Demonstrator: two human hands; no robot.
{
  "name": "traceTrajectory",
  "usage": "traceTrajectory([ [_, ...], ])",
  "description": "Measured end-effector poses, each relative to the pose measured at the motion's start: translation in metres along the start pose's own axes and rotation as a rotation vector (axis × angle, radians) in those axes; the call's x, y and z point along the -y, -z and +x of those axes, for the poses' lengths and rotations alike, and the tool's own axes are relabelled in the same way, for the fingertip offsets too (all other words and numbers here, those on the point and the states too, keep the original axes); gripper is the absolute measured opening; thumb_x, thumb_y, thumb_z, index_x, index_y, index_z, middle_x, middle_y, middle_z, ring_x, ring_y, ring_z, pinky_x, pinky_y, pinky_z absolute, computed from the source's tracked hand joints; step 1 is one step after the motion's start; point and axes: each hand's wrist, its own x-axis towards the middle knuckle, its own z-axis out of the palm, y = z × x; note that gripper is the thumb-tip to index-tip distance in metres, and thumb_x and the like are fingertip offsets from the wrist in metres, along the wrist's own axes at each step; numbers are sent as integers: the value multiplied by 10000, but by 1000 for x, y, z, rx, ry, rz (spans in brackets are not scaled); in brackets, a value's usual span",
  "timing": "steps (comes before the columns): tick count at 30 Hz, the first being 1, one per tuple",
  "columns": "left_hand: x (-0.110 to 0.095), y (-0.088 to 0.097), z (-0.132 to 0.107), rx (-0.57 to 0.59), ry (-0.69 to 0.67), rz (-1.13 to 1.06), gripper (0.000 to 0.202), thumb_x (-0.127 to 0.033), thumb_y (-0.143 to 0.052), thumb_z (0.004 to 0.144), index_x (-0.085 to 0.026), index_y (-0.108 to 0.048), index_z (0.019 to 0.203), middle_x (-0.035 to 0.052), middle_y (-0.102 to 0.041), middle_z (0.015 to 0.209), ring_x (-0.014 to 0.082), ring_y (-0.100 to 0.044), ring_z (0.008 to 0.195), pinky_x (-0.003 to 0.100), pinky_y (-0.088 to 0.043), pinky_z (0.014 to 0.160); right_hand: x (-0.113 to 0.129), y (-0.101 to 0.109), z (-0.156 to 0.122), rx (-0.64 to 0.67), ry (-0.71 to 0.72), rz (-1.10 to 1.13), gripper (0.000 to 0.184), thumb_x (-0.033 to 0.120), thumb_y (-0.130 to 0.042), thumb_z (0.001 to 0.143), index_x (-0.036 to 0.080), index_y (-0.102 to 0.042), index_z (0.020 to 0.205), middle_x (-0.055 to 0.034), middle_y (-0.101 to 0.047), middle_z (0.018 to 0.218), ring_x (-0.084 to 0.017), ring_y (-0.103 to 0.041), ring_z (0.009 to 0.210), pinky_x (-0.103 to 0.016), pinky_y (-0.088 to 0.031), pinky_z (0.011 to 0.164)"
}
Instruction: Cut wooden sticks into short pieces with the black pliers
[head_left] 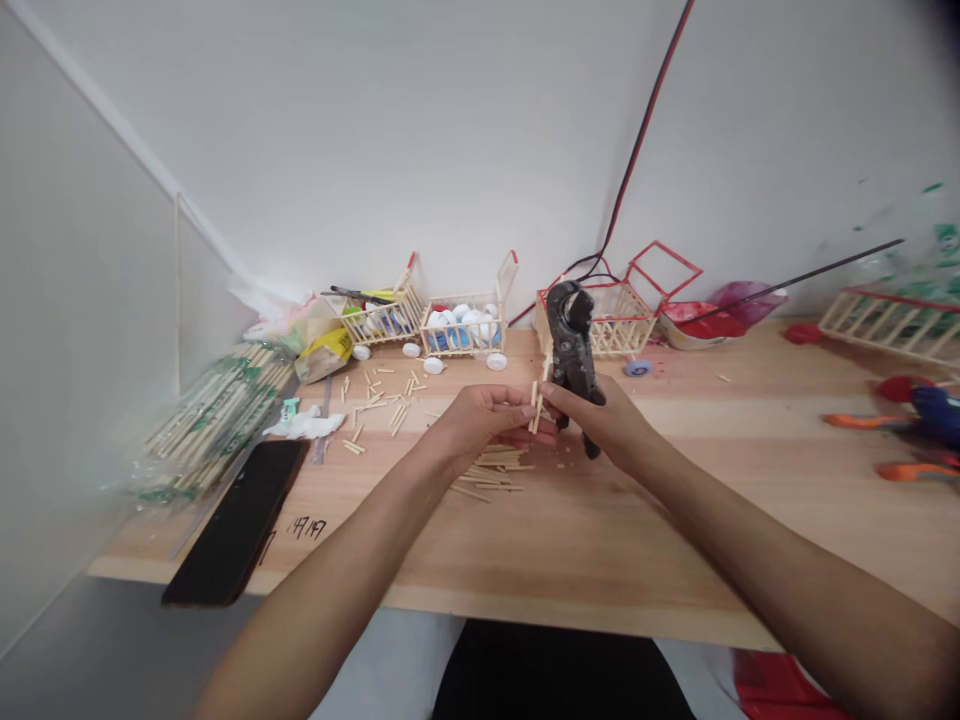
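My left hand is closed around short wooden sticks that stand upright between its fingers. My right hand grips a black hand cutter, its curved jaw pointing up and its handles down in the palm. The thumb of that hand reaches towards the sticks, and both hands meet there. Below them, on the wooden table, lies a pile of cut sticks. More short pieces are scattered to the left.
Small stick-built carts line the wall, with a red-edged one behind the cutter. At left lie bagged sticks and a black phone over the table's front edge. Orange-handled tools and another stick frame are at right.
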Motion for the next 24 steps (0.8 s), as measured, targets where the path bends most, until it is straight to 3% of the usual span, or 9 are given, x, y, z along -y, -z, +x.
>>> traceTrajectory([
  [10, 4, -1, 1, -47, -55, 16, 385, -415, -833, 646, -103, -713, 837, 110, -749, 821, 162, -702, 709, 289, -524, 739, -5, 0, 2, -12, 63, -29, 338, 527, -613, 770, 200, -535, 735, 6, -519, 645, -152, -482, 617, -280, -397, 574],
  [18, 2, -2, 0, -47, -38, 12, 388, -401, -844, 627, -100, -712, 834, 117, -749, 827, 179, -708, 729, 304, -527, 748, -4, 0, 1, -21, 20, 4, 361, 537, -653, 742, 187, -595, 807, -6, -559, 679, -164, -518, 644, -289, -426, 597],
  [24, 2, -3, -1, -12, -31, -1, 354, -380, -829, 658, -109, -719, 858, 109, -754, 851, 180, -715, 736, 303, -525, 751, 1, 1, -2, -20, 1, 8, 396, 571, -638, 759, 193, -543, 691, -2, -547, 616, -144, -500, 579, -267, -385, 533],
])
